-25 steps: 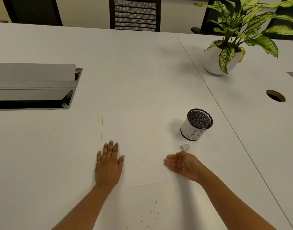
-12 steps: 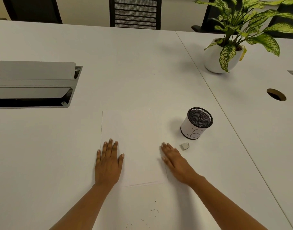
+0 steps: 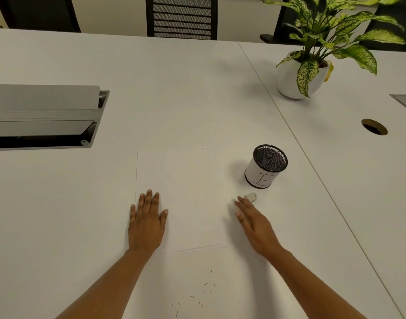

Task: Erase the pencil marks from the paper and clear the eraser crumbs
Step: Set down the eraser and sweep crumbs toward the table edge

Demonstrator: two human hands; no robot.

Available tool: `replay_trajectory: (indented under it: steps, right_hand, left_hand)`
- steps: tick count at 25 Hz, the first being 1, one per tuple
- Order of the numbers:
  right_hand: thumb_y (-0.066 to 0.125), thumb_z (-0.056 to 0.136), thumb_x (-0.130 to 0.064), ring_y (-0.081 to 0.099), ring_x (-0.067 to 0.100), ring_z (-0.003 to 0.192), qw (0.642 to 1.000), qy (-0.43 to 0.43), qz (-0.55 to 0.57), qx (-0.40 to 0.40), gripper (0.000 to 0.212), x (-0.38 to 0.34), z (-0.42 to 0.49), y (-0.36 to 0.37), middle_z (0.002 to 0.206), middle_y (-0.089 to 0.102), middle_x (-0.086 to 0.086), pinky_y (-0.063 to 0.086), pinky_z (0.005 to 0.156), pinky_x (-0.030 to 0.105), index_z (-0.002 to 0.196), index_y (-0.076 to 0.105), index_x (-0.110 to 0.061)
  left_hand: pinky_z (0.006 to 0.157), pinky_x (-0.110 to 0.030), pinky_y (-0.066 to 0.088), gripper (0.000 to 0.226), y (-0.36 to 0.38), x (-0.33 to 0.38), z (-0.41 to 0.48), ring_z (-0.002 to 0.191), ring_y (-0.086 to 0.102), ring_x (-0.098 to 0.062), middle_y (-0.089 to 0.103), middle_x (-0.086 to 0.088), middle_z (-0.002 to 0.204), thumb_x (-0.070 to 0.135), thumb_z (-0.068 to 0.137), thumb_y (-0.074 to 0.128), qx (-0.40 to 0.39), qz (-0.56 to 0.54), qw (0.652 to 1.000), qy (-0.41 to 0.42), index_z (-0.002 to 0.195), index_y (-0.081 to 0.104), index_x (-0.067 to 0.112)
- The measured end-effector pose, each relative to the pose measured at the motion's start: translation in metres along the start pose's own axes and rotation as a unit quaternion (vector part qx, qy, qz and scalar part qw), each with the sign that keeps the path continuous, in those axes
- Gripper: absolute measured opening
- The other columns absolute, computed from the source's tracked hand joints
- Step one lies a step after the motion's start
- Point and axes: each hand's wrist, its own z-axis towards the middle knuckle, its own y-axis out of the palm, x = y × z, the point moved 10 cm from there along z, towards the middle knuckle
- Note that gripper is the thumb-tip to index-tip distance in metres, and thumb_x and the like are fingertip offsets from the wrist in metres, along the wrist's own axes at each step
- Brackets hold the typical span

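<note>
Bench tops: 2, white, meeting at 1 seam
Paper sheet: 1
Eraser: 1
Eraser crumbs: about a dozen dark slivers, too fine for an exact count
Mesh pen cup: 1, with 1 white label
Potted plant: 1, in 1 round white pot
Hands: 2, namely left hand and right hand
Cable hatches: 2, namely open hatch and a second hatch cut off by the frame edge
Grommet hole: 1
Chairs: 1 mesh-backed chair, plus at least 2 dark chair backs, those at the right partly hidden by leaves
</note>
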Motion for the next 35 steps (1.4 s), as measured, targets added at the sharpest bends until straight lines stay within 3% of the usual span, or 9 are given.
replay_trajectory:
  steps: [3, 5, 9, 12, 14, 18, 23, 30, 35]
  right_hand:
    - [-0.001, 0.081, -0.070, -0.011, -0.001, 0.137, 0.982, -0.079, -0.150, -0.078, 0.078, 0.000, -0.030, 0.042, 0.149, -0.008, -0.009, -0.014, 0.109, 0.015, 0.142, 0.002, -0.021]
    - [-0.006, 0.078, -0.070, -0.019, -0.003, 0.134, 0.980, -0.088, -0.144, -0.108, 0.078, -0.005, -0.061, 0.057, 0.148, -0.016, -0.007, -0.018, 0.108, 0.015, 0.140, -0.005, -0.024]
    - [0.015, 0.086, -0.065, 0.003, -0.007, 0.136, 0.986, -0.080, 0.007, -0.149, 0.064, -0.015, -0.099, 0.058, 0.150, 0.005, -0.017, -0.002, 0.110, 0.011, 0.140, 0.018, -0.031]
    - [0.039, 0.090, -0.046, 0.024, -0.009, 0.131, 0.993, 0.008, 0.116, -0.016, 0.040, 0.010, -0.082, 0.016, 0.140, 0.027, -0.034, 0.016, 0.108, 0.010, 0.129, 0.041, -0.039]
    - [0.029, 0.087, -0.055, 0.014, -0.009, 0.134, 0.997, 0.058, 0.051, 0.030, 0.052, 0.027, -0.071, 0.000, 0.145, 0.018, -0.027, 0.010, 0.110, 0.012, 0.135, 0.034, -0.033]
    - [-0.003, 0.079, -0.072, -0.011, -0.001, 0.137, 0.992, -0.042, -0.105, -0.050, 0.076, 0.011, -0.087, 0.038, 0.149, -0.009, -0.009, -0.015, 0.107, 0.010, 0.140, 0.003, -0.026]
    - [0.018, 0.096, -0.049, -0.001, 0.005, 0.139, 0.966, -0.182, -0.123, -0.138, 0.052, -0.025, -0.136, 0.075, 0.151, 0.014, 0.003, -0.002, 0.112, 0.018, 0.142, 0.005, -0.028]
    - [-0.002, 0.082, -0.066, -0.009, -0.004, 0.137, 0.980, -0.103, -0.093, -0.142, 0.071, -0.018, -0.106, 0.054, 0.150, -0.007, -0.013, -0.011, 0.110, 0.014, 0.142, 0.003, -0.028]
    - [0.004, 0.091, -0.056, -0.010, -0.001, 0.137, 0.951, -0.198, -0.119, -0.206, 0.061, -0.046, -0.149, 0.093, 0.152, 0.001, -0.005, -0.011, 0.112, 0.025, 0.142, 0.007, -0.024]
  left_hand:
    - [0.115, -0.040, 0.005, 0.054, -0.003, 0.002, -0.001, 0.143, 0.010, -0.023, 0.016, -0.008, 0.154, 0.033, 0.097, 0.035, -0.001, -0.013, 1.000, -0.004, 0.144, 0.022, 0.011]
    - [0.115, -0.040, 0.005, 0.054, -0.004, 0.004, -0.001, 0.143, 0.010, -0.023, 0.015, -0.008, 0.154, 0.032, 0.097, 0.035, 0.001, -0.014, 1.000, -0.006, 0.144, 0.021, 0.010]
    - [0.115, -0.039, 0.003, 0.055, -0.002, 0.003, 0.001, 0.143, 0.005, -0.021, 0.010, -0.007, 0.155, 0.033, 0.098, 0.031, -0.010, -0.011, 1.000, -0.010, 0.146, 0.016, 0.011]
    - [0.115, -0.039, 0.002, 0.055, -0.002, 0.004, 0.000, 0.144, 0.004, -0.021, 0.009, -0.007, 0.155, 0.034, 0.098, 0.030, -0.015, -0.009, 1.000, -0.010, 0.146, 0.015, 0.011]
    - [0.115, -0.039, 0.003, 0.055, -0.002, 0.003, -0.001, 0.144, 0.004, -0.022, 0.009, -0.007, 0.155, 0.034, 0.098, 0.030, -0.016, -0.008, 1.000, -0.013, 0.146, 0.015, 0.011]
    - [0.115, -0.040, 0.005, 0.055, -0.003, 0.004, -0.003, 0.144, 0.003, -0.022, 0.007, -0.008, 0.156, 0.035, 0.098, 0.028, -0.018, 0.004, 1.000, -0.016, 0.146, 0.014, 0.011]
    - [0.115, -0.040, 0.003, 0.055, -0.003, 0.005, -0.003, 0.144, 0.000, -0.021, 0.003, -0.007, 0.156, 0.036, 0.098, 0.024, -0.026, 0.013, 0.999, -0.019, 0.147, 0.011, 0.012]
    - [0.113, -0.038, -0.005, 0.084, -0.002, 0.029, -0.042, 0.142, 0.000, -0.011, 0.008, 0.004, 0.153, 0.074, 0.081, 0.003, -0.025, -0.016, 0.988, 0.153, 0.145, 0.020, 0.022]
    - [0.105, -0.054, 0.017, 0.079, 0.008, 0.022, -0.064, 0.139, 0.016, -0.016, 0.034, -0.005, 0.147, 0.070, 0.087, 0.010, -0.067, 0.041, 0.984, 0.163, 0.138, 0.040, 0.018]
